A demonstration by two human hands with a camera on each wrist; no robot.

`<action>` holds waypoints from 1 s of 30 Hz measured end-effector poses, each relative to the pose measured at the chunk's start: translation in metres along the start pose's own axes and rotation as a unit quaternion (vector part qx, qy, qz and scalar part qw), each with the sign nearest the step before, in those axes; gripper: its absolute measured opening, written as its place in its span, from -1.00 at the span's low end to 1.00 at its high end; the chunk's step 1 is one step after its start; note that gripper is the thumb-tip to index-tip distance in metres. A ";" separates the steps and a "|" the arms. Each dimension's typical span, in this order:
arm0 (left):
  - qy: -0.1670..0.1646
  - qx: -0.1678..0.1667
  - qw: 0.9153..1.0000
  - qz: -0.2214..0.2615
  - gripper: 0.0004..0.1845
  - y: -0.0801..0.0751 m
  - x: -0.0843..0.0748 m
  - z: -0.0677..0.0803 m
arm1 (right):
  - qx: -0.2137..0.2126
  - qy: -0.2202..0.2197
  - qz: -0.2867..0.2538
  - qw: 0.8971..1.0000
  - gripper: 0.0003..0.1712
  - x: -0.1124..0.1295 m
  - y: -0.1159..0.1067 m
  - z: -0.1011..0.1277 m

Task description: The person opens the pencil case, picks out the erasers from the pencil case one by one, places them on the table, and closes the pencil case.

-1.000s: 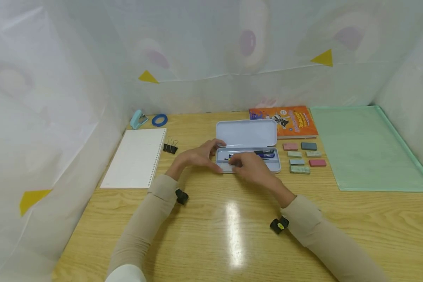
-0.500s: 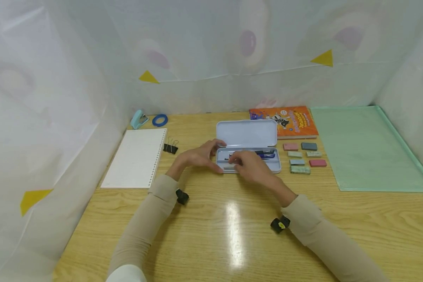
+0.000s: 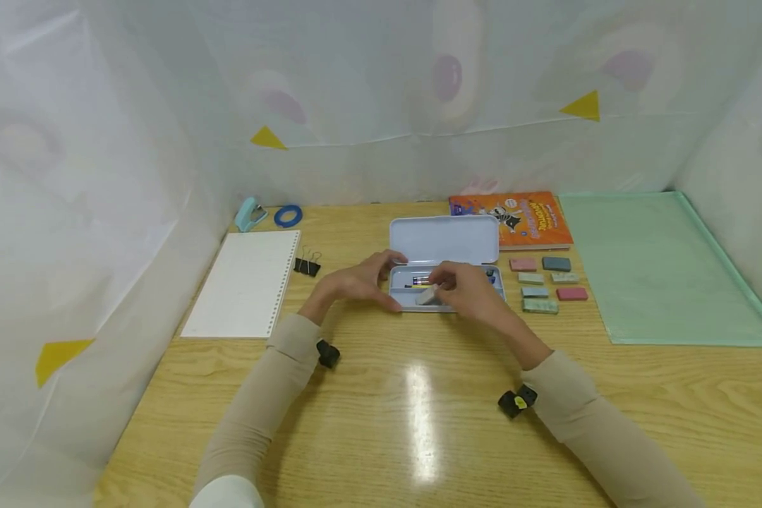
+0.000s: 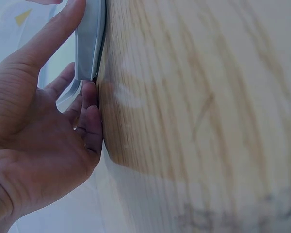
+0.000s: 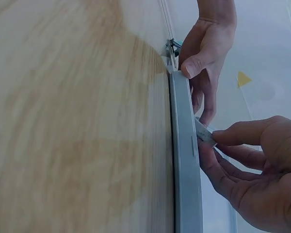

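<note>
we're over the open pencil case (image 3: 446, 268) in the middle of the wooden table (image 3: 419, 423), lid laid back toward the orange book (image 3: 511, 219). our left hand (image 3: 355, 282) braces the case's left end, thumb curled on the near corner and fingers round the far side, so that hand grips the case and pins it to the table. our right hand (image 3: 473, 291) pinches a small pale eraser (image 3: 427, 296) between thumb and fingertips, held tilted just above the case's front compartment; the right wrist view shows it poking out past the front wall, pinch firm. pens (image 3: 419, 281) lie in the back compartment, partly hidden by the right hand.

we'd judge the step in hand to be handling this eraser at the case, though whether it's going in or coming out we cannot tell. either way the next move calls for keeping it clear of the front wall and the pens while the left hand steadies the case.

to the right a cluster of coloured erasers (image 3: 546, 282) sits beside a green mat (image 3: 660, 268); to the left, a notepad (image 3: 244, 282) and binder clip (image 3: 307, 265).
</note>
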State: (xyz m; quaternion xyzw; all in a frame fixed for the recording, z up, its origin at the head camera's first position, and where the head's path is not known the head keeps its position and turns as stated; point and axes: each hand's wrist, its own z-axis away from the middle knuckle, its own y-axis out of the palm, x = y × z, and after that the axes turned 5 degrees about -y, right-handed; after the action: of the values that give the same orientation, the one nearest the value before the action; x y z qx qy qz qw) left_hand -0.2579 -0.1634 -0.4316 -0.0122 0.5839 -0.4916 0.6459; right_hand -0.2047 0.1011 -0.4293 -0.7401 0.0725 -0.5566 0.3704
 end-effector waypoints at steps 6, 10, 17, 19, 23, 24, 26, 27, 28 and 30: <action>0.001 0.002 1.000 0.004 0.02 0.001 0.001 -0.001 | -0.018 0.004 -0.012 1.000 -0.80 -0.012 -0.012 0.009; -0.002 0.004 1.000 0.010 0.02 0.002 0.002 -0.001 | -0.026 0.012 -0.033 0.999 -0.80 -0.021 -0.030 0.021; -0.011 0.004 1.000 0.011 0.03 0.000 0.001 0.000 | -0.049 0.029 -0.066 0.996 -0.70 -0.042 -0.068 0.050; -0.012 0.004 1.000 0.012 0.03 0.000 0.001 -0.001 | -0.055 0.044 -0.073 0.995 -0.63 -0.049 -0.078 0.059; -0.012 0.005 1.000 0.013 0.02 0.001 0.001 -0.002 | -0.072 0.077 -0.066 0.992 -0.54 -0.064 -0.095 0.077; -0.013 0.006 1.000 0.013 0.02 0.001 0.001 -0.002 | -0.077 0.083 -0.064 0.992 -0.53 -0.067 -0.099 0.082; -0.013 0.006 1.000 0.015 0.02 0.001 0.000 -0.001 | -0.082 0.093 -0.059 0.991 -0.52 -0.074 -0.107 0.090; -0.013 0.006 1.000 0.015 0.01 0.001 0.000 -0.001 | -0.083 0.096 -0.054 0.990 -0.52 -0.077 -0.111 0.095; -0.013 0.006 1.000 0.016 0.02 0.001 0.000 -0.001 | -0.083 0.100 -0.057 0.990 -0.51 -0.080 -0.115 0.100; -0.014 0.005 1.000 0.017 0.02 0.001 0.000 -0.001 | -0.086 0.106 -0.058 0.989 -0.50 -0.086 -0.122 0.109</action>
State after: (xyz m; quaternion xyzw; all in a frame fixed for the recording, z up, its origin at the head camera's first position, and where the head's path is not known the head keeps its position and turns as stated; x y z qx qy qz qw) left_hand -0.2579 -0.1620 -0.4327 -0.0058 0.5726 -0.4837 0.6619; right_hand -0.1782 0.2835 -0.4303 -0.7090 0.1162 -0.6441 0.2628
